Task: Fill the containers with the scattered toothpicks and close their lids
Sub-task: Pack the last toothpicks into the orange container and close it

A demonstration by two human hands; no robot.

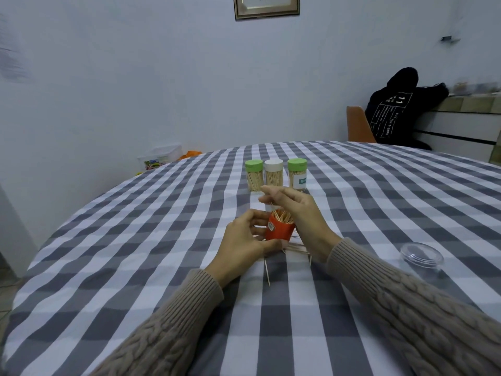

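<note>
Gripping w/ thumb below and fingers behind, left hand (245, 241) wraps round the small orange cylindrical plastic container (279, 229) and holds it tilted on the grey-and-white checked tablecloth (135, 240), prob. to steady it and turn its open mouth toward the other hand. Right hand (294, 213) hangs just over that mouth, fingers loosely bent; looks like it's pressing or evening out the bundle of pale wooden toothpicks (283, 216) sticking up out of the container, but can't tell if it pinches any.

Head view, rest of scene: a few loose toothpicks (296, 248) lie on the cloth just beside and under the container, betw. the wrists, so filling isn't done. Clear round plastic lid (421, 255) sits well apart to the right, likely parked there until the container is full. Three lidded clear toothpick jars (275, 175), two w/ green caps and one white, stand in a row behind the hands, full and closed, out of the working zone.
</note>
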